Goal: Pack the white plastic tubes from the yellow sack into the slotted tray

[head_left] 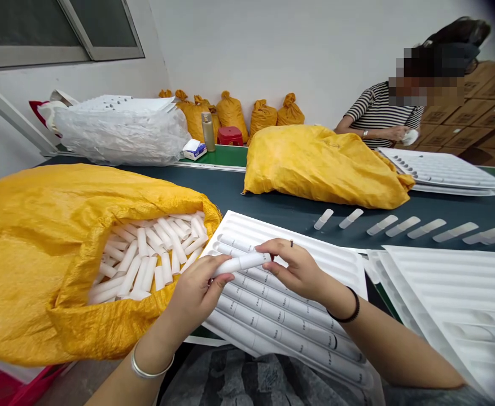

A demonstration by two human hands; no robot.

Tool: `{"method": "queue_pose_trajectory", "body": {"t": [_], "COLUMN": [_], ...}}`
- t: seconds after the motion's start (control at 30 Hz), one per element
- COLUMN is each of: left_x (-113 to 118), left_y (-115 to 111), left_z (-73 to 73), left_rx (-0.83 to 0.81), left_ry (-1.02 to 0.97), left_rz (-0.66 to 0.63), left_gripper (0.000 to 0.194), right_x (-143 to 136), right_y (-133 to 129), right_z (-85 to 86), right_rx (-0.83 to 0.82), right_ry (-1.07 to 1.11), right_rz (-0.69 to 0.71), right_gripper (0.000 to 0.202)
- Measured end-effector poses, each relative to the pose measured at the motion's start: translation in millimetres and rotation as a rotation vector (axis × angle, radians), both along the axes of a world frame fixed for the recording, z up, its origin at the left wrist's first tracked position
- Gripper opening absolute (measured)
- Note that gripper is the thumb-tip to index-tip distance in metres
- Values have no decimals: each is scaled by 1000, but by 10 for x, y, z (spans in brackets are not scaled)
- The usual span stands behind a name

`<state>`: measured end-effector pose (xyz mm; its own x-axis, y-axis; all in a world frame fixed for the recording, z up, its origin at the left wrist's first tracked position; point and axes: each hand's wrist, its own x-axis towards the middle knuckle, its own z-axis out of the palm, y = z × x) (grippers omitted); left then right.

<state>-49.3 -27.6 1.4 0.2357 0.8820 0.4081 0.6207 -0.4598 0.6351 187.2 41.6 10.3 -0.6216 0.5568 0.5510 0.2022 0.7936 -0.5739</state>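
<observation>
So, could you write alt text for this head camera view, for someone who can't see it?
Two hands, left and right, hold a white tube over a tray of similar tubes, beside an open yellow sack full of them; across the dark work surface stands another person.

White wall point(247, 51); grey-framed sliding window point(107, 28) at left; red stool point(230, 136) near tied yellow sacks point(231, 115); stacked brown cartons point(471, 115) at right.

The bare left hand point(202, 282), a smooth silver bangle at its wrist, reaches in from the bottom left, thumb and fingers pinched near the centre. The bare right hand point(292, 265), with a dark finger ring and black wristband, reaches from lower right, fingertips curled inward.
</observation>
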Motion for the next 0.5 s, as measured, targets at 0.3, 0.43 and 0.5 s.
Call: {"method": "queue_pose_trajectory", "body": {"t": [0.3, 0.43, 0.5], "left_x": [76, -344, -705], "left_y": [-35, 130, 179], "left_z": [-105, -257, -347], "left_rx": [-117, -270, -367], "left_ry": [99, 403, 591], "left_rz": [-29, 219, 538], "left_gripper": [33, 65, 62], "right_x": [-141, -11, 189], "right_y": [2, 644, 1000], "right_z": [-92, -234, -285], "right_rx": [69, -101, -188], "right_ry": [-370, -614, -632], "right_rz": [-92, -573, -770], "right_gripper": [24, 25, 30]}}
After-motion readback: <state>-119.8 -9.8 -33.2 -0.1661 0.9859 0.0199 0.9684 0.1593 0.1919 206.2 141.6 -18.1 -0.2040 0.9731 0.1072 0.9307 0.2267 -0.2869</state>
